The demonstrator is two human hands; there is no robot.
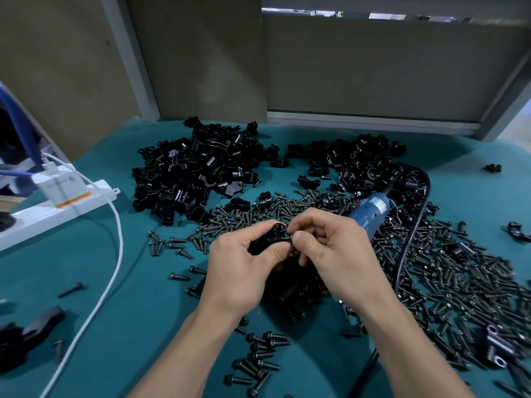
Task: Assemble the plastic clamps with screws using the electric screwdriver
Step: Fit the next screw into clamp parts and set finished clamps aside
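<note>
My left hand (244,265) grips a black plastic clamp (274,234) just above the table's middle. My right hand (330,248) pinches a black screw (290,239) against the clamp's side. The blue electric screwdriver (370,211) lies on the table behind my right hand, its black cord (413,225) curving down the right. A big heap of black clamp parts (201,168) sits at the back left and a second heap (359,162) at the back right. Loose black screws (459,282) cover the teal table around and right of my hands.
A white power strip (57,208) with a plugged adapter lies at the left, and a white cable (115,254) runs from it toward the front edge. Stray black clamp pieces (37,326) sit at the front left. Grey partition panels (373,67) close off the back.
</note>
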